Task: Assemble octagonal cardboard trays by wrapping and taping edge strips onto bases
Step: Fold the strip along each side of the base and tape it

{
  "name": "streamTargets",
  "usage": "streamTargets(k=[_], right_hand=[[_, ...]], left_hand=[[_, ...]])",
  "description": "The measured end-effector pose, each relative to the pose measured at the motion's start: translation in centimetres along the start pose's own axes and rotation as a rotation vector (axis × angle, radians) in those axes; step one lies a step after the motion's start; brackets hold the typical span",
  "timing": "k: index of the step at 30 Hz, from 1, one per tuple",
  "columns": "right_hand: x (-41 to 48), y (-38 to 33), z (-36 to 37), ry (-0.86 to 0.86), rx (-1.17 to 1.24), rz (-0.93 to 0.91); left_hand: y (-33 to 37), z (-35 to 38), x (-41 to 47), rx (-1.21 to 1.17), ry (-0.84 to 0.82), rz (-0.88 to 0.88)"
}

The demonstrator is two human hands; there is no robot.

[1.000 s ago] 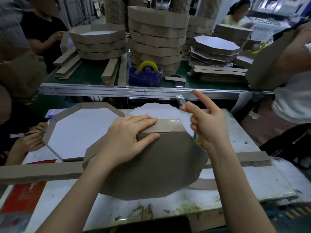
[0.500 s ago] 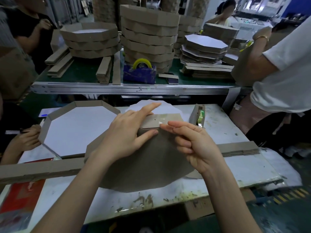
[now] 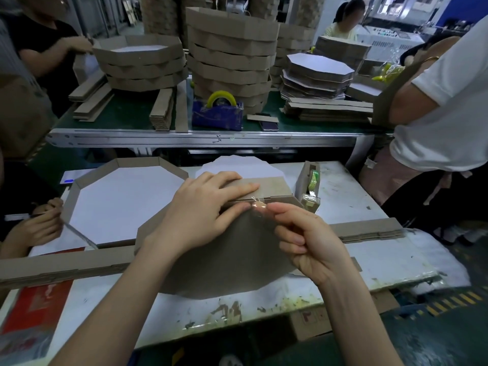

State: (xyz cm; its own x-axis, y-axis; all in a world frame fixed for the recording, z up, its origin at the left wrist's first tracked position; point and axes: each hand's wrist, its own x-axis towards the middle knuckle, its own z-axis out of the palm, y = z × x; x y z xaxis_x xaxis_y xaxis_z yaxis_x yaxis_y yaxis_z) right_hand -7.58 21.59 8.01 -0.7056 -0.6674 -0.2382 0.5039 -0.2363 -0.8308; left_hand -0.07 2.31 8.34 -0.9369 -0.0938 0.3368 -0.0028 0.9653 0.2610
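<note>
Two hands work at a single joint on the far, raised edge of a brown octagonal base point(image 3: 224, 260). The base stands tilted on the white worktable point(image 3: 356, 196), near edge down.

Left hand point(image 3: 203, 210): spread flat, fingers straight and close together on the edge strip point(image 3: 274, 184), thumb laid along the top edge of the base. It presses and does not clasp.

Right hand point(image 3: 309, 239): fingers curled, the foremost tips pinched on a piece of clear tape point(image 3: 260, 206). The tape sits on the line where strip meets base, just beside the left thumb.

Surroundings: a finished tray point(image 3: 76, 196) lies to the left of the base, white floor up. A cardboard-cased tape dispenser point(image 3: 310, 180) stands just right of the strip. A stack of flat strips point(image 3: 369, 229) lies beyond the right wrist, and one long strip point(image 3: 66, 268) crosses the near left. On the green bench point(image 3: 126, 112) behind are stacked trays point(image 3: 229, 56) and a blue tape dispenser point(image 3: 217, 114). Another person's hand point(image 3: 39, 225) holds a pen at the left edge.
</note>
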Motion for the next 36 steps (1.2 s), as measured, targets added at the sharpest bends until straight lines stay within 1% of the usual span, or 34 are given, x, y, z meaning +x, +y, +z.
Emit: streamTargets(k=[4, 9, 15, 20, 25, 28, 31, 32, 33, 36], right_hand=[[0.7, 1.2, -0.6, 0.008, -0.06, 0.029], [2.3, 2.2, -0.1, 0.078, -0.011, 0.028], [2.9, 2.8, 0.0, 0.094, 0.015, -0.029], [3.1, 3.0, 0.0, 0.081, 0.01, -0.061], [3.5, 2.6, 0.1, 0.122, -0.031, -0.08], [3.9, 1.7, 0.0, 0.184, -0.13, -0.079], [3.7, 2.4, -1.0, 0.307, -0.404, -0.059], [3.4, 2.9, -1.6, 0.348, -0.452, -0.083], [3.2, 3.3, -2.2, 0.385, -0.475, -0.147], [3.2, 2.1, -3.0, 0.438, -0.46, -0.489]], left_hand=[[-0.3, 0.3, 0.1, -0.012, -0.013, -0.004], [-0.5, 0.1, 0.5, -0.032, -0.046, 0.009], [1.1, 0.1, 2.2, -0.099, 0.08, -0.091], [1.1, 0.4, 2.9, -0.14, 0.074, -0.122], [1.2, 0.4, 2.7, -0.119, 0.098, -0.106], [1.4, 0.3, 2.4, -0.097, 0.097, -0.079], [0.9, 0.4, 2.5, -0.059, 0.109, -0.094], [0.6, 0.4, 2.5, -0.05, 0.115, -0.105], [0.3, 0.3, 2.5, -0.036, 0.119, -0.109], [0.0, 0.2, 2.6, 0.049, 0.143, -0.078]])
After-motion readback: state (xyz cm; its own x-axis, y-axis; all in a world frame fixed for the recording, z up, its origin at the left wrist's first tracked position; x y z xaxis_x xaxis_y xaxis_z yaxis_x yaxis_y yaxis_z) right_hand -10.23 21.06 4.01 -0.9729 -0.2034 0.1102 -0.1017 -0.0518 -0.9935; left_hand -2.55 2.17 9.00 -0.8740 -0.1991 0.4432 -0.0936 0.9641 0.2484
